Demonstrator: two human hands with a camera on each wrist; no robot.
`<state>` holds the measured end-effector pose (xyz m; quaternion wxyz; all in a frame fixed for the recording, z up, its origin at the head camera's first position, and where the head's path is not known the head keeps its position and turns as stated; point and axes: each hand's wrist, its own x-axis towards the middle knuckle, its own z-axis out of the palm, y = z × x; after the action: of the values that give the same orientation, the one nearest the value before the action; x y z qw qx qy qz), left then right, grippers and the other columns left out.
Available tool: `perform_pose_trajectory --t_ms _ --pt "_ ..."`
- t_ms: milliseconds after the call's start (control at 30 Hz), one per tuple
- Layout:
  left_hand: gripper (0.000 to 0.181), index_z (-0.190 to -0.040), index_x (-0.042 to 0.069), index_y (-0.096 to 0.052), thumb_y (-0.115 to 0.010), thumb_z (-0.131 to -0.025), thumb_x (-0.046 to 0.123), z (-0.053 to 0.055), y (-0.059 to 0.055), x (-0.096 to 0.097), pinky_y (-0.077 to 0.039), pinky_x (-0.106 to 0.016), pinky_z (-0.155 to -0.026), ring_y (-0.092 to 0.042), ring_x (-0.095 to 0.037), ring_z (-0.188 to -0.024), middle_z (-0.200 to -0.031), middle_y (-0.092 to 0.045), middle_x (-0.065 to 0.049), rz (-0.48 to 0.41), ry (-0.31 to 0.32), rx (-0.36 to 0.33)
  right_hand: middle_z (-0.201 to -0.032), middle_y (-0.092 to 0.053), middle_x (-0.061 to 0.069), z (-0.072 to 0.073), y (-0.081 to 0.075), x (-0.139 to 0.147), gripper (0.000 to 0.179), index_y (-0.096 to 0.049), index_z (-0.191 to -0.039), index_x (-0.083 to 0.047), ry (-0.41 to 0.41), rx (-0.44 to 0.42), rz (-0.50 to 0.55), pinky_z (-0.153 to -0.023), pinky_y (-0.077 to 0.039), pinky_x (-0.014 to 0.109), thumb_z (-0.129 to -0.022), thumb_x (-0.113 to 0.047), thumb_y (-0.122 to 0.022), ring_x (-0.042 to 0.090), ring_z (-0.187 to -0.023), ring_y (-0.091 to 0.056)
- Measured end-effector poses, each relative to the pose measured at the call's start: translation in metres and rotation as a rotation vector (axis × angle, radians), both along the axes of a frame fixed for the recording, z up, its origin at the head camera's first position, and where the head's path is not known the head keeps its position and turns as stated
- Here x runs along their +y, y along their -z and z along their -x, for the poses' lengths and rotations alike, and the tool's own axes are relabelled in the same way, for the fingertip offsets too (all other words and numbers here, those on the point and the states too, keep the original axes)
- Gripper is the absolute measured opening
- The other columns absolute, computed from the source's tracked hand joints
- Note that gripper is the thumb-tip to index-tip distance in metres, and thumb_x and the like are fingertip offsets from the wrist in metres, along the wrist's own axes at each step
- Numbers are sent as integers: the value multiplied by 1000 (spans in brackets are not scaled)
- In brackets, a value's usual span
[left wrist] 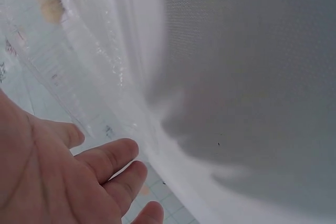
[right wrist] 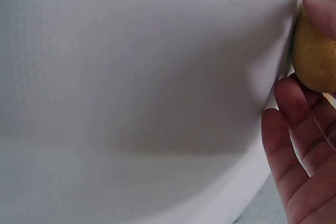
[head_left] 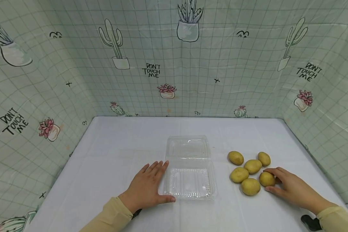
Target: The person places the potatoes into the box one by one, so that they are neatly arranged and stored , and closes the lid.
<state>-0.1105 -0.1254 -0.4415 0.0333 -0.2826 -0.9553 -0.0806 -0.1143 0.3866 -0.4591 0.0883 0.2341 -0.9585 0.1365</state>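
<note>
A clear plastic clamshell container [head_left: 190, 182] lies on the table with its lid folded back, away from me. My left hand [head_left: 149, 187] is at its left edge, fingers straight and thumb stretched toward its near corner. The left wrist view shows this hand [left wrist: 68, 171] palm side, with nothing in it. To the right, my right hand [head_left: 291, 187] holds a potato [head_left: 266, 179] between thumb and fingers at table level. The right wrist view shows this potato [right wrist: 315, 56] between the thumb and the fingers of the right hand [right wrist: 310, 156].
Several more potatoes [head_left: 250, 187] lie close together just left of the right hand. A white cloth covers the table [head_left: 127, 138]. Grid-patterned curtains [head_left: 191, 58] with cactus drawings stand behind it and at both sides.
</note>
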Motion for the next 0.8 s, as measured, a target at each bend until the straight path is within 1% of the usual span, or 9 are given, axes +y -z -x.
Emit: perform_pose_trajectory --t_ms 133,300,433,500,600,700,800 --pt "112 -155 6 -33 -51 -79 85 0 -1 1 -30 -53 -112 -40 -32 -139 -150 -45 -16 1 4 9 -108 -61 -5 -2 -1 1 56 -62 -125 -11 6 -5 4 -68 -54 29 -78 -30 -87 0 -86 -57" --pt "111 -155 5 -33 -50 -80 85 -1 -3 3 -31 -54 -111 -42 -33 -138 -148 -47 -17 1 11 12 -107 -60 -7 -6 -3 1 57 -63 -124 -11 5 -9 13 -68 -54 29 -77 -29 -88 0 -86 -58" --pt "111 -155 5 -34 -51 -79 85 -1 -4 3 -31 -53 -111 -42 -33 -138 -147 -48 -17 5 9 -3 -107 -61 -7 -9 -9 3 57 -63 -124 -11 10 -15 16 -67 -54 29 -76 -27 -89 0 -85 -59" --pt "111 -155 5 -34 -51 -79 85 -2 -5 4 -31 -53 -111 -42 -33 -137 -147 -48 -18 4 8 -12 -107 -61 -7 -9 -16 3 58 -62 -124 -10 15 -6 16 -67 -54 29 -75 -24 -89 0 -85 -60" --pt "111 -155 5 -34 -50 -79 85 -1 -5 4 -31 -53 -111 -42 -33 -138 -148 -47 -17 15 5 -22 -108 -61 -6 -6 -31 1 60 -60 -126 -9 -9 30 28 -68 -54 26 -74 -18 -89 2 -87 -60" --pt "111 -155 5 -33 -49 -80 85 -1 -5 3 -31 -52 -111 -41 -32 -138 -149 -46 -16 35 -2 -28 -111 -59 -9 2 -48 -11 63 -58 -132 -10 -61 56 59 -73 -51 19 -77 -15 -88 2 -89 -60" --pt "112 -156 5 -32 -49 -79 85 -1 -5 3 -30 -52 -112 -40 -32 -139 -149 -46 -16 43 -8 -35 -111 -57 -14 11 -64 -31 65 -55 -138 -14 -133 56 91 -74 -48 14 -80 -15 -85 1 -90 -59"
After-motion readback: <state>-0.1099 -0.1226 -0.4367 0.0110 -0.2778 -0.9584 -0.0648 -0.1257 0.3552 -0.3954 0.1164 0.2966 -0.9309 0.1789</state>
